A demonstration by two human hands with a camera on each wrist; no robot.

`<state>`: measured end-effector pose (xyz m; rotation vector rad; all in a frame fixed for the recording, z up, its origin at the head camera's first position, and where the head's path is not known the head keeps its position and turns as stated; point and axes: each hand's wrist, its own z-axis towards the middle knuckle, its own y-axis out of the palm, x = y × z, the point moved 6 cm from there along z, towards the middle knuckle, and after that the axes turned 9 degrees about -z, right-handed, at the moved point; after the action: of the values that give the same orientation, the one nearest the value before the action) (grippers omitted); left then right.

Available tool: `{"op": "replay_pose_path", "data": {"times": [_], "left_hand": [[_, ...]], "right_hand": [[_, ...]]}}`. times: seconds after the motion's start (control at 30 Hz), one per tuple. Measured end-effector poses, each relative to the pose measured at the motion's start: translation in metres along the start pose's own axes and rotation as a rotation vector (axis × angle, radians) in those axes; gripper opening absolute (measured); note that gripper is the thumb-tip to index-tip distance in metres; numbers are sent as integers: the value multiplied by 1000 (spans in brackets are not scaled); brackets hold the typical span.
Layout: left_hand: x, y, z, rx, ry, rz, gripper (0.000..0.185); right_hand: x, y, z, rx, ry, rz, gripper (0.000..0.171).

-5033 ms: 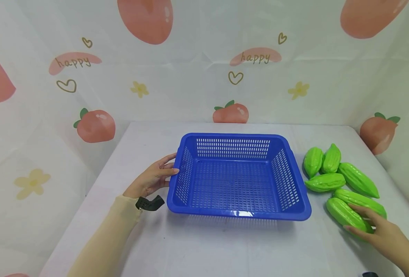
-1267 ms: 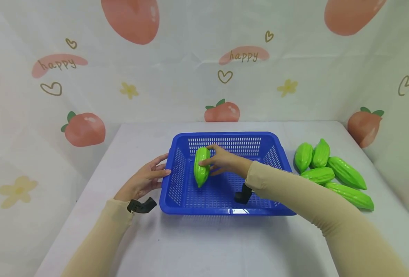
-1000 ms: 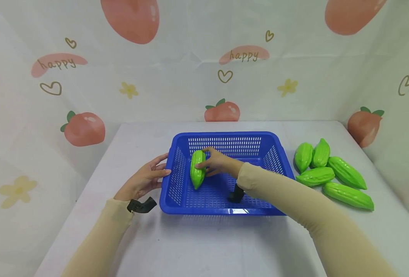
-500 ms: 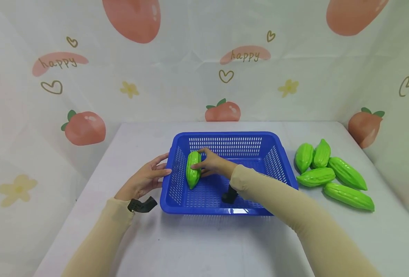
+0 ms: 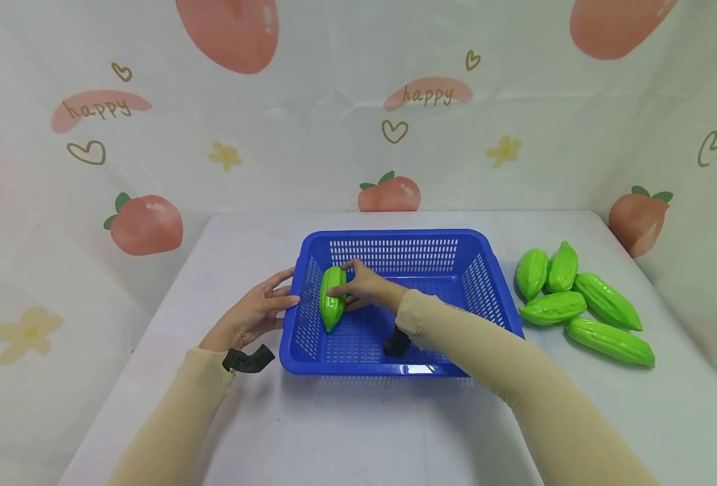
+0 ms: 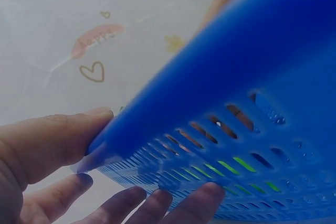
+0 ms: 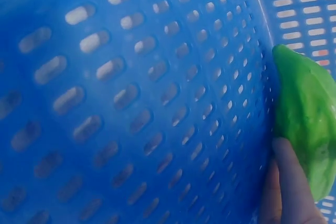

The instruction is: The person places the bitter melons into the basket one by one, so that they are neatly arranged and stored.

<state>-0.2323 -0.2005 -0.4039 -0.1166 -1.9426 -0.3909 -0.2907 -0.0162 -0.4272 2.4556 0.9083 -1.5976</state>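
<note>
**Green gourd reaches the blue basket, five more wait on the table**

Green and ridged, one toy gourd (image 5: 331, 307) sits low at the left side of the blue plastic basket (image 5: 407, 370), pinched by the curled fingers of the right hand (image 5: 364, 290), arm stretched across from the near right. The left hand (image 5: 255, 316) steadies the basket's left rim, thumb on top, fingers relaxed beneath. One gourd is in, judging by the scene; five gourds (image 5: 577, 304) remain clustered to the right.
</note>
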Motion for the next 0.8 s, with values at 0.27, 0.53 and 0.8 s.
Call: {"op": "replay_pose_path", "data": {"times": [0.27,0.53,0.8], "left_hand": [[-1,-2,0,21,-1,17,81],[-1,-2,0,21,4,20,80],[0,-2,1,20,4,25,81]], "right_hand": [[2,2,0,9,0,3,72],[2,2,0,7,9,6,73],[2,1,1,1,21,12,74]]}}
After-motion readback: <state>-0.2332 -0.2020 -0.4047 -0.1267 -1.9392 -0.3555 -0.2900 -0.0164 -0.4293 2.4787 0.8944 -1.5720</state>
